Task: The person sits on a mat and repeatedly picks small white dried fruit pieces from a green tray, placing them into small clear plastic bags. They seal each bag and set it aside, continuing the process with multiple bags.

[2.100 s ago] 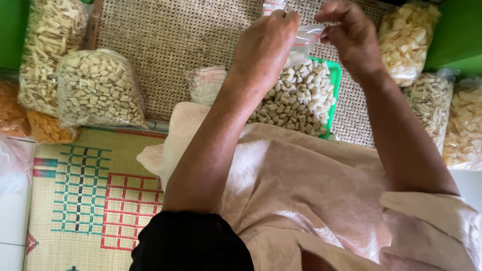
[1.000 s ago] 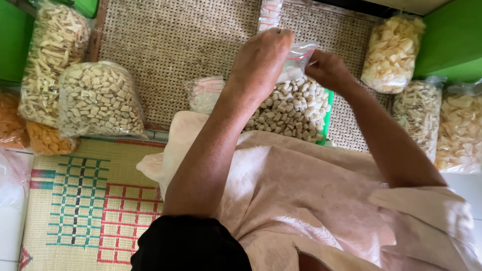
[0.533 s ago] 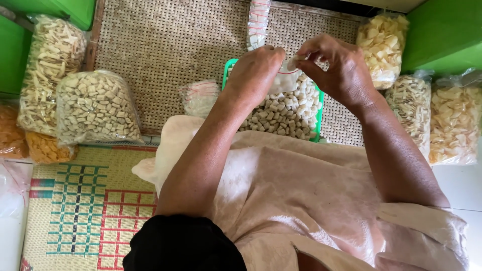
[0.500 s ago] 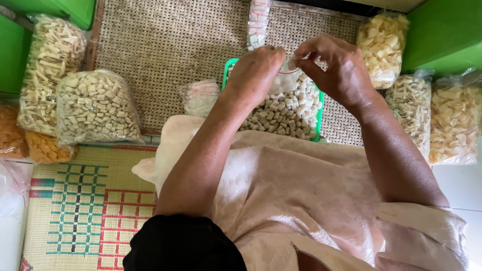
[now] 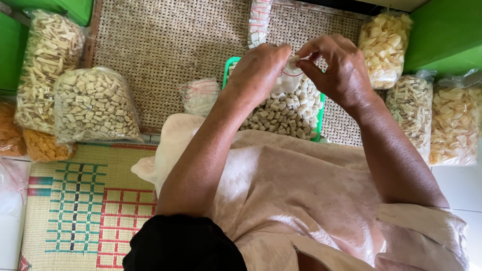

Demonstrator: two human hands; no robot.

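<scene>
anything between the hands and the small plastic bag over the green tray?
Nothing visible. The left hand and right hand both already pinch the small clear bag at its top, right above the green tray of pale crackers.

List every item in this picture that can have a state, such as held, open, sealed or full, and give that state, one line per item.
Left hand: gripping the neck of a small clear plastic bag.
Right hand: pinching the same bag's top.
Small clear plastic bag of pale crackers: held over the basket.
Green plastic basket: full of pale cracker cubes.
Large clear bag of cube crackers: filled, lying on the woven mat.
Clear bag of yellow chips: filled, upright.
</scene>
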